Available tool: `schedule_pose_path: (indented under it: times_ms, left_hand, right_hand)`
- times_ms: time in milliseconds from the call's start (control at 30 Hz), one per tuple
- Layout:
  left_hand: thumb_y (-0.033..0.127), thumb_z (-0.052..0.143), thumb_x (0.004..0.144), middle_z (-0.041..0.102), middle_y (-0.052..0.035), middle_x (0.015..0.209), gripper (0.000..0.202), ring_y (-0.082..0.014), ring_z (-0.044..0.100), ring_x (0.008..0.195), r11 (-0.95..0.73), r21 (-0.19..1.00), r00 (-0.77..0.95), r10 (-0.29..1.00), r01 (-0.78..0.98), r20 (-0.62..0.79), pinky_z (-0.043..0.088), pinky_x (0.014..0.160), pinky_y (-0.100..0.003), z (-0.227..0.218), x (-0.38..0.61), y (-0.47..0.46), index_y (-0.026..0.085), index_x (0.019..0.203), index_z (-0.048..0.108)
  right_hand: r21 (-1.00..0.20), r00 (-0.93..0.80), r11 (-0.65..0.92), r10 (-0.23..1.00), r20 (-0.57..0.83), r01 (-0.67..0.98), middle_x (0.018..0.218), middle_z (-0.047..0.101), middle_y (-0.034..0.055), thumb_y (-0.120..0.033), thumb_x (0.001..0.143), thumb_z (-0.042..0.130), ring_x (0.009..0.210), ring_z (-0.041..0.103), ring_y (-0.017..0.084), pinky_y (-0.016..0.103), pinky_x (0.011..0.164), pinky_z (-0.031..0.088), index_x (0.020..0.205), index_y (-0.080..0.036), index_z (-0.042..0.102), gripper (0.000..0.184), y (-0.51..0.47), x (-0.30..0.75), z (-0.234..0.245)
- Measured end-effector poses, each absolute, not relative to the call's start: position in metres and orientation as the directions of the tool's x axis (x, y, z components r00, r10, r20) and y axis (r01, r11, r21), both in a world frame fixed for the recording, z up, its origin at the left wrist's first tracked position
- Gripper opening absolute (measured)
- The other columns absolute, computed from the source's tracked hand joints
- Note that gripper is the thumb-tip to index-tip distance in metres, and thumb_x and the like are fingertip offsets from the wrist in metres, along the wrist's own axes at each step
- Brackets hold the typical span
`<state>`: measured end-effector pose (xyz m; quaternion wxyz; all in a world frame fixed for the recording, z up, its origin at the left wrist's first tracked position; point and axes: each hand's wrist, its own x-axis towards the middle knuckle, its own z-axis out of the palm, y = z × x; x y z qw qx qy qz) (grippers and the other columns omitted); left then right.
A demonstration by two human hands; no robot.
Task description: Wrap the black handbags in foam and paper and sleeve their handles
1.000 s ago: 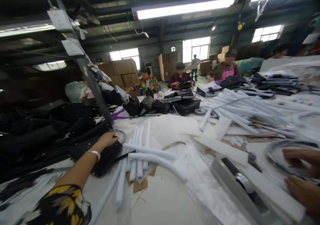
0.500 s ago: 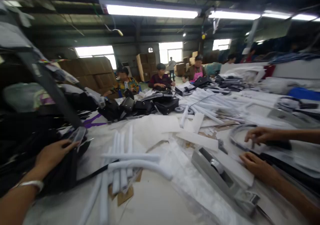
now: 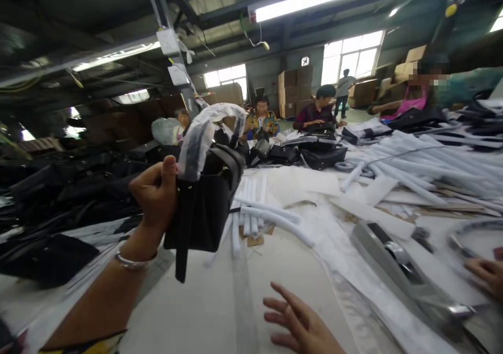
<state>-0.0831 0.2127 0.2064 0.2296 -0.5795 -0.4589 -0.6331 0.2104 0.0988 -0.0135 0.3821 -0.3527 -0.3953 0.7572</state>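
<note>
My left hand (image 3: 155, 196) is closed on a small black handbag (image 3: 206, 202) and holds it up above the table. The bag's handle (image 3: 204, 131) is wrapped in clear plastic and arches over the top. A black strap hangs down from the bag. My right hand (image 3: 301, 325) hovers low over the white table (image 3: 204, 312), fingers spread, holding nothing. White foam tubes (image 3: 267, 215) lie on the table just behind the bag.
A grey tape dispenser (image 3: 396, 262) lies to the right, with another person's hand (image 3: 487, 275) at the right edge. Black bags (image 3: 58, 196) pile up on the left. Several people sit at the far end near more bags (image 3: 310, 154) and long white tubes (image 3: 424, 165).
My left hand has lifted the black bag from the pile on the left up in front of me. My right hand has come into view at the bottom, open.
</note>
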Motion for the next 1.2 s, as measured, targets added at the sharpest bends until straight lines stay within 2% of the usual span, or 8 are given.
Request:
schedule_pose_path:
  times_ms: [100,167,333,467,633,800,967,1200]
  left_hand:
    - [0.036,0.056,0.096,0.047,0.0051,0.049,0.044,-0.0078,0.040,0.047,-0.548,0.363,-0.259,0.259,0.754,0.930,0.030,0.049,-0.023,0.161,-0.037,0.167,0.016,0.058,0.059]
    - [0.028,0.053,0.098,0.054,0.0036,0.054,0.036,-0.0088,0.048,0.050,-0.594,0.411,-0.251,0.336,0.692,0.908,0.036,0.051,-0.023,0.121,-0.010,0.139,0.017,0.064,0.062]
    - [0.035,0.048,0.098,0.061,0.0003,0.057,0.039,-0.0146,0.060,0.061,-0.641,0.490,-0.173,0.493,0.590,0.853,0.049,0.066,-0.029,0.028,0.033,0.105,0.021,0.065,0.065]
    - [0.041,0.044,0.100,0.065,-0.0022,0.067,0.039,-0.0166,0.062,0.068,-0.521,0.636,-0.316,0.576,0.570,0.754,0.051,0.067,-0.029,-0.009,0.037,0.107,0.021,0.073,0.066]
    - [0.045,0.043,0.101,0.071,-0.0066,0.108,0.034,-0.0187,0.068,0.096,-0.341,0.769,-0.427,0.677,0.541,0.600,0.054,0.084,-0.030,-0.012,0.002,0.105,0.022,0.110,0.065]
    - [0.040,0.044,0.101,0.067,-0.0120,0.117,0.032,-0.0219,0.063,0.110,0.013,0.778,-0.524,0.747,0.628,0.410,0.051,0.094,-0.038,-0.021,-0.088,0.107,0.017,0.113,0.063]
    - [0.039,0.065,0.091,0.064,-0.0088,0.118,0.030,-0.0251,0.061,0.110,0.329,0.605,-0.505,0.851,0.725,0.142,0.048,0.098,-0.051,-0.045,-0.144,0.119,0.016,0.109,0.064]
    - [0.039,0.063,0.093,0.065,-0.0077,0.112,0.029,-0.0218,0.064,0.099,0.424,0.485,-0.455,0.888,0.765,-0.058,0.054,0.088,-0.044,-0.055,-0.160,0.124,0.016,0.111,0.064]
  right_hand:
    - [-0.714,-0.531,-0.499,0.822,-0.209,-0.491,0.148,0.048,0.0189,-0.080,0.076,0.061,0.125,0.058,0.032,0.050,0.103,0.046,0.158,-0.028,0.020,0.105,0.100,0.193,0.001]
    - [-0.709,-0.507,-0.471,0.842,-0.184,-0.525,0.152,0.044,0.0150,-0.074,0.081,0.061,0.125,0.058,0.031,0.051,0.105,0.043,0.158,-0.033,0.013,0.100,0.096,0.191,0.004]
    - [-0.898,-0.244,-0.327,0.934,-0.260,-0.293,0.146,0.051,0.0150,-0.061,0.081,0.072,0.129,0.054,0.033,0.050,0.104,0.047,0.156,-0.026,0.026,0.095,0.093,0.212,-0.023]
    - [-0.999,-0.147,-0.009,0.989,-0.004,-0.038,0.150,0.046,0.0131,-0.057,0.079,0.074,0.135,0.047,0.033,0.048,0.107,0.046,0.154,-0.027,0.032,0.090,0.103,0.224,-0.041]
    - [-0.929,-0.061,0.260,0.966,0.253,0.263,0.150,0.045,0.0113,-0.051,0.089,0.063,0.126,0.056,0.031,0.050,0.104,0.051,0.147,-0.027,0.043,0.066,0.087,0.224,-0.034]
    - [-0.815,-0.082,0.465,0.880,0.468,0.344,0.120,0.069,0.0075,-0.035,0.093,0.062,0.094,0.070,0.024,0.038,0.090,0.058,0.124,-0.027,0.064,0.033,0.051,0.228,-0.015]
    - [-0.840,-0.484,0.503,0.797,0.361,0.202,0.082,0.076,0.0044,-0.031,0.094,0.062,0.070,0.071,0.019,0.026,0.069,0.059,0.103,-0.027,0.076,0.017,0.039,0.220,0.005]
    - [-0.901,-0.655,0.350,0.748,0.104,0.257,0.097,0.078,0.0063,-0.039,0.095,0.060,0.080,0.074,0.021,0.029,0.082,0.060,0.110,-0.027,0.076,0.026,0.043,0.214,-0.012]
